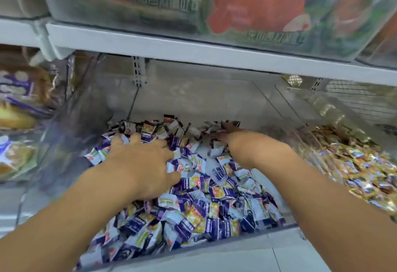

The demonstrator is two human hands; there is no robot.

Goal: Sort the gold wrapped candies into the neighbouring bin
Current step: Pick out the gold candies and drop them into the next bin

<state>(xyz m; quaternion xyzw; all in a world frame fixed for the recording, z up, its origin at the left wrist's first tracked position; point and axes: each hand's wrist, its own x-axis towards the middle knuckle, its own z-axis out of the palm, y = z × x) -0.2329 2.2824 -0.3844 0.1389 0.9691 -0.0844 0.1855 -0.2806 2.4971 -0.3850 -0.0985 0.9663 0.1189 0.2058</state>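
Your left hand [141, 162] lies palm down, fingers spread, on the purple-and-white candies [193, 213] in the clear middle bin [214, 248]. Your right hand [234, 140] reaches to the back of the same pile; fingers blurred, grip unclear. Gold wrapped candies [352, 168] fill the neighbouring bin [305, 143] to the right. White shelf [193, 50] overhead.

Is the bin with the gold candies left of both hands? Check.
No, the bin of gold candies sits right of both hands, beyond the right hand.
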